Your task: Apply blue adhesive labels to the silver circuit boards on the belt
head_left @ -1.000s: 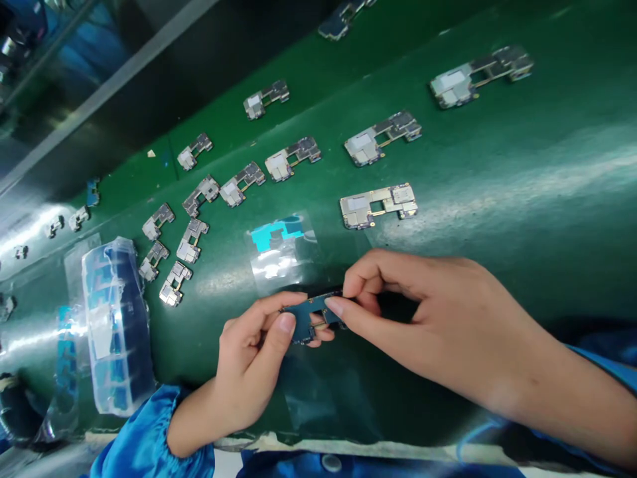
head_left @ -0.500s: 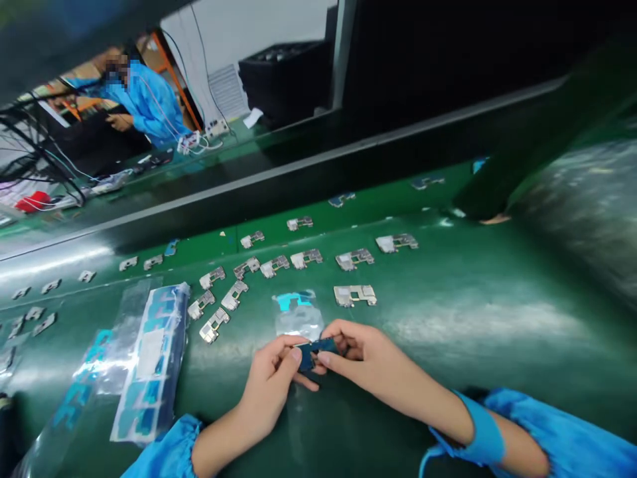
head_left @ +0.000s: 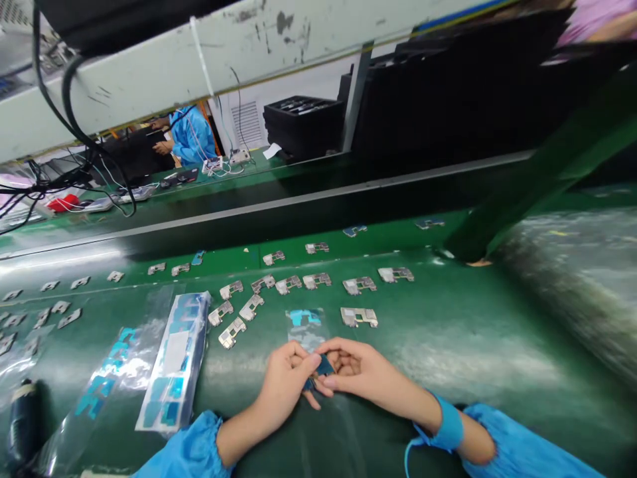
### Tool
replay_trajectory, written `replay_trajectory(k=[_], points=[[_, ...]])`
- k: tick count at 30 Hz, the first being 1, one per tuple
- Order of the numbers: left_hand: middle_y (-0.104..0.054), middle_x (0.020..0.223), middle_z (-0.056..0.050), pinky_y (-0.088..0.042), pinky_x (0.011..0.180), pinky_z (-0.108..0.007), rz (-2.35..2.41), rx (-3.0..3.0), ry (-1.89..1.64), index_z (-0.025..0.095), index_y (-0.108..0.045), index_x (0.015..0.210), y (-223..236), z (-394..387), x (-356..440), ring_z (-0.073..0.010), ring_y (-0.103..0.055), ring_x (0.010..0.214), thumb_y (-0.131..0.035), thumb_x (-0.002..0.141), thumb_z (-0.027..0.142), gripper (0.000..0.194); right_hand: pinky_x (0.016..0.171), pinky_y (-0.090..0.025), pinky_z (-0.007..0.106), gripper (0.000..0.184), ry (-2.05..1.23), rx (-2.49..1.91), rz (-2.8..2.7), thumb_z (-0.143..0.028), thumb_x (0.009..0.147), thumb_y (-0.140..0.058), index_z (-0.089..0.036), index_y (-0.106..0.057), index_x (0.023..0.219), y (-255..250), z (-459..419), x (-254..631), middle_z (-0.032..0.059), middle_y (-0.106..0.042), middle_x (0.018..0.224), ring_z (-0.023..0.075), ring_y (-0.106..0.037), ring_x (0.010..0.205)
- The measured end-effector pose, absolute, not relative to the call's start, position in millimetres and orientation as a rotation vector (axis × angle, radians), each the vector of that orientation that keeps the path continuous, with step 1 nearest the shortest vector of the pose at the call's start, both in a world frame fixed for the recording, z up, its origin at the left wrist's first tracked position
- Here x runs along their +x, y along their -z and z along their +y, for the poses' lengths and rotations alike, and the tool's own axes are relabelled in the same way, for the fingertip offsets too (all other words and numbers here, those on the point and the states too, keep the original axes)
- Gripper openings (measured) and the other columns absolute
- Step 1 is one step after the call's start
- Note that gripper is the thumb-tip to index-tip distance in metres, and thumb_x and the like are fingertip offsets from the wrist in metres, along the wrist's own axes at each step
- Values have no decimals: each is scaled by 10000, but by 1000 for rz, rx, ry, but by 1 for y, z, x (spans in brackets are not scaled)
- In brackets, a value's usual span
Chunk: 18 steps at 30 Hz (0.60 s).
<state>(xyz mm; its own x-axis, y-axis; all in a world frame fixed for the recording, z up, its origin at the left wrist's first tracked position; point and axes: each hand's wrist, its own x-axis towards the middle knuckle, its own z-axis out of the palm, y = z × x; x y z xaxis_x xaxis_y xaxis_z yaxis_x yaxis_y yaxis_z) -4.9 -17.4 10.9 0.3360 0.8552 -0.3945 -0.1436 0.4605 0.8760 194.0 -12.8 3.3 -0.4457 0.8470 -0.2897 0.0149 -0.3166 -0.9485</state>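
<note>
Between my two hands is a small dark blue circuit board (head_left: 324, 365), partly covered by the fingers. My left hand (head_left: 286, 373) pinches its left part, with the thumb on top. On the right side, my right hand (head_left: 354, 366) grips it between thumb and curled fingers. Just beyond the hands lies a clear plastic sheet (head_left: 309, 340) with a bright blue film piece (head_left: 304, 317) on it. A single metal-shielded circuit board (head_left: 359, 317) rests right of that sheet. More such boards (head_left: 288, 285) are spread in rows further back.
To the left lies a plastic-wrapped pack of blue film pieces (head_left: 175, 355), beside a clear strip (head_left: 107, 372) with more. A dark-handled tool (head_left: 24, 425) stands at the far left edge. A green post (head_left: 497, 212) rises at right. Across the bench, a co-worker in a blue sleeve (head_left: 195, 136) handles something dark.
My head view has tilted up, so a shelf beam now shows at the top. The board between my hands has turned, and my left thumb covers more of it.
</note>
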Motion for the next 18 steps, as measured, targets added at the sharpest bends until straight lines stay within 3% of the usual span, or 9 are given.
replay_trajectory(k=[3,6,8,10,12,14,15,18], points=[[-785,701,-78,-573,399,-241,904,832,-706,172,-587,1005,-6,-16,-7,-277,-809,587,-883,704,780,740,747,-615,342,630,-1789,-1211,-1336,-599,669,-954,-204,-760,1120,-20,-18,208,11,-742,799,205,-747,742],[-802,725,-86,-572,407,-236,825,828,-678,169,-591,1127,5,-19,-8,-291,-816,589,-943,659,728,810,641,-589,283,493,-1665,-1352,-1391,-484,701,-964,-242,-790,1093,-60,-14,243,-6,-740,758,175,-718,662],[-812,746,-85,-573,435,-214,816,830,-703,172,-604,1162,13,-22,-12,-271,-824,608,-898,759,695,723,623,-603,292,437,-1416,-1499,-1529,-493,759,-928,-276,-803,1117,-93,7,271,0,-754,767,189,-732,653],[-840,827,-95,-635,553,-224,868,1050,-808,182,-647,1183,21,-24,-19,-239,-847,694,-766,959,553,449,684,-649,351,454,-976,-1649,-1719,-583,804,-867,-293,-809,1150,-118,49,292,32,-786,838,247,-785,736],[-867,986,-108,-702,795,-300,936,1578,-964,203,-701,1205,25,-24,-24,-246,-866,899,-647,1045,326,209,826,-667,433,477,-660,-1713,-1840,-624,785,-859,-291,-819,1124,-125,110,299,86,-820,1065,318,-806,950],[-850,1182,-132,-669,1035,-430,973,2181,-1053,203,-724,1252,26,-21,-26,-310,-819,1151,-646,1010,231,256,1083,-569,511,393,-543,-1736,-1879,-559,822,-868,-268,-826,1083,-112,178,290,122,-729,1401,361,-700,1273],[-824,1267,-155,-633,1102,-498,986,2386,-1043,187,-722,1278,27,-19,-26,-354,-774,1248,-679,988,254,300,1163,-494,565,360,-484,-1762,-1895,-517,858,-864,-241,-818,1084,-100,210,281,139,-687,1465,378,-617,1383],[-747,1400,-241,-578,1136,-631,1068,2626,-874,136,-717,1310,26,-14,-21,-448,-698,1345,-738,960,438,463,1172,-457,626,369,-357,-1871,-1907,-418,1004,-767,-214,-726,1308,-55,278,255,126,-604,1559,353,-564,1422]])
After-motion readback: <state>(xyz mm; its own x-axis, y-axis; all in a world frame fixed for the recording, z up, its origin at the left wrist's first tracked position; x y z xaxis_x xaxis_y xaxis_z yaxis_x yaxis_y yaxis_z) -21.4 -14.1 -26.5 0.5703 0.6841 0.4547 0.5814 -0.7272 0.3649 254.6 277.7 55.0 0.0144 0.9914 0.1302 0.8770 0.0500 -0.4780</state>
